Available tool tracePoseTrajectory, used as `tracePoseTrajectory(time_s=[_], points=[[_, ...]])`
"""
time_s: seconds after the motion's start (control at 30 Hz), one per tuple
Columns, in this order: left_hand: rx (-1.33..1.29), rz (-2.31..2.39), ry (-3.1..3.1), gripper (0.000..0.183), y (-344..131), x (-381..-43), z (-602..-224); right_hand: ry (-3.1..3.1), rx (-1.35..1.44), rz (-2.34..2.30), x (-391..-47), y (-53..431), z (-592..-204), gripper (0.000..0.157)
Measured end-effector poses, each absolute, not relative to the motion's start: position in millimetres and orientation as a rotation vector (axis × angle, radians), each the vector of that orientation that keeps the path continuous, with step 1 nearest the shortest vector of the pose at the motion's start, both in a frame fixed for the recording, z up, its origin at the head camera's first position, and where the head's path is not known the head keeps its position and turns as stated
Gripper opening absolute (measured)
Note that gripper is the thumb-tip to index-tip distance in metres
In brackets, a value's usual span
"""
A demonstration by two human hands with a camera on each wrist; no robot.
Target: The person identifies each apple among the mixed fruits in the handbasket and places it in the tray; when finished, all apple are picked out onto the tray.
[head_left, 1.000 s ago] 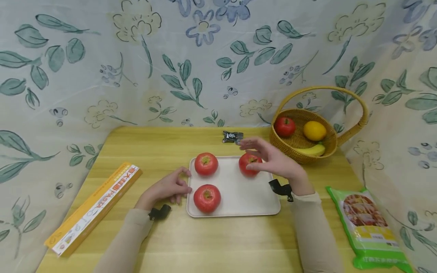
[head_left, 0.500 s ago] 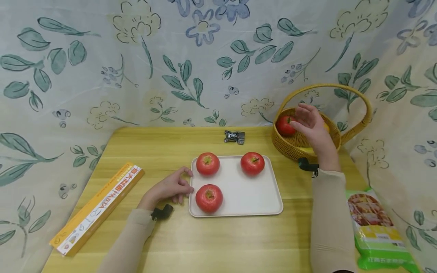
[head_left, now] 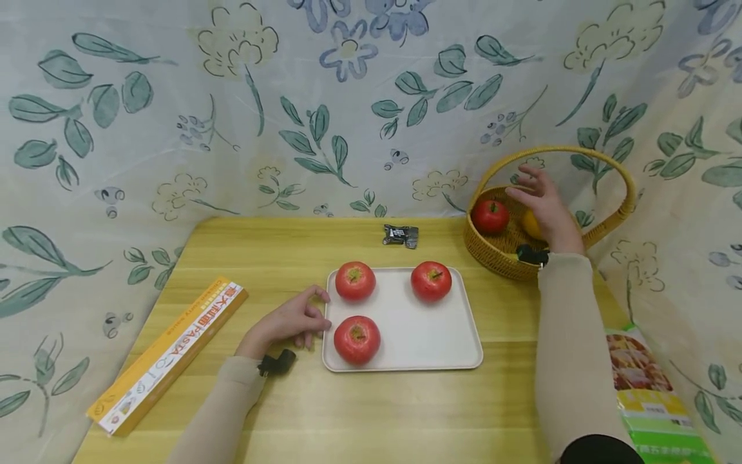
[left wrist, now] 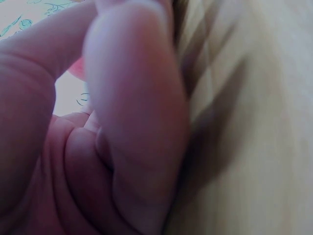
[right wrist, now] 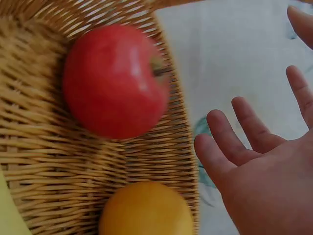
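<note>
Over the wicker basket [head_left: 493, 258], my right hand [head_left: 547, 209] hovers with spread fingers and holds nothing. Inside the basket are a red apple [right wrist: 115, 81], a yellow lemon-like fruit [right wrist: 146, 213] and a banana, seen only as a yellow edge [right wrist: 10, 215] in the right wrist view. My left hand [head_left: 290, 319] lies at the left rim of a white tray [head_left: 429, 335], thumb and index finger bent and apart at the rim. Three red apples sit on the tray: back left [head_left: 355, 281], front left [head_left: 357, 340] and back right [head_left: 431, 281].
A long orange and white pasta box [head_left: 168, 357] lies at the left of the wooden table [head_left: 406, 412]. Behind the tray is a small black packet [head_left: 400, 236]. The right sleeve partly covers a green food bag [head_left: 655, 399]. The basket's tall handle [head_left: 556, 150] arches above my right hand.
My right hand has moved from the tray's back right apple to above the basket, on the right and further back. My left hand stays at the tray rim.
</note>
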State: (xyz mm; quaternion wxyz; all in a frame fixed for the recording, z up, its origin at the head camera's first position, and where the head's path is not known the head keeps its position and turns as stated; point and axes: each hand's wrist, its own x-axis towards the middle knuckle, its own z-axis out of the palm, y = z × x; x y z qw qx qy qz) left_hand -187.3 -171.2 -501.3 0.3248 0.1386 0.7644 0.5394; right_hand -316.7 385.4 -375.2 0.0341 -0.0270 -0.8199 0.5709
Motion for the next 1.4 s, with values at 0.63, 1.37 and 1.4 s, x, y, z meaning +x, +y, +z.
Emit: tracePoseTrajectory(time_s=[0.63, 1.37, 1.4], points=[[0.365, 1.414, 2.013, 0.056, -169.5, -186.3, -500.2, -2.89, -0.118, 1.861, -346.6, 397.1, -419.7, 0.088], [0.345, 1.416, 2.013, 0.055, -169.6, -186.2, -499.4, -2.948, -0.077, 1.866, -340.9, 387.3, -416.4, 0.087], [0.345, 1.415, 2.014, 0.055, -169.5, -186.4, -499.7, -2.947, -0.08, 1.871, -341.2, 387.7, -417.1, 0.087]])
